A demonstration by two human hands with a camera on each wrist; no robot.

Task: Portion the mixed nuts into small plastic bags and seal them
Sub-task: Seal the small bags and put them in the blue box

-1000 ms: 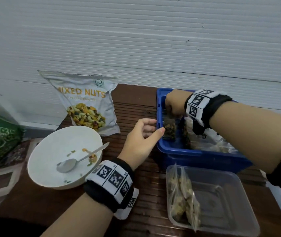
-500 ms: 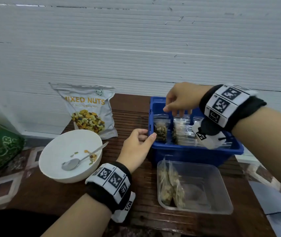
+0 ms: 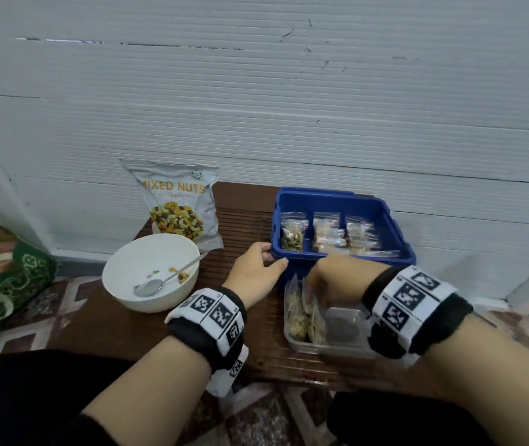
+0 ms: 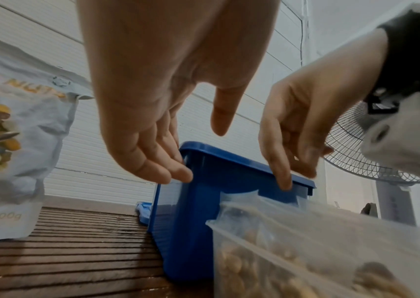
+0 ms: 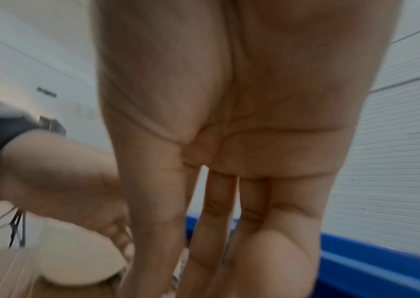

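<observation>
1. Left hand [image 3: 258, 274]: rests against the near left corner of the blue bin [image 3: 398, 231]. In the left wrist view the fingers [image 4: 152, 161] are loosely extended and lie against the bin's corner wall, with the thumb [image 4: 220, 115] apart from them; nothing is held.
2. Right hand [image 3: 337, 281]: reaches down over the left end of the clear tray [image 3: 347, 349], fingers pointing downward onto the tops of the small filled bags [image 3: 305, 317] standing there. The head view is blurred at the fingertips, and the wrist views do not show whether a bag is pinched; the grip cannot be told.
3. Clear tray: stands on the dark slatted table [image 3: 147, 329], just in front of the blue bin and touching or nearly touching its near wall. The filled bags lean upright at its left end.
4. Blue bin: holds one nut-filled bag [image 3: 292, 235] standing upright at its left end, with a stack of flat clear bags [image 3: 343, 236] beside it to the right.
5. White bowl [image 3: 121, 281]: sits left of the left hand; a metal spoon [image 3: 163, 281] lies in it with a few nut pieces [image 3: 181, 275].
6. Mixed nuts pouch [image 3: 176, 204]: stands upright behind the bowl, against the white wall [image 3: 256, 107].
7. Green bag [image 3: 9, 278]: lies at the far left, off the table.
8. Fan [image 4: 356, 153]: visible behind the right hand in the left wrist view.
</observation>
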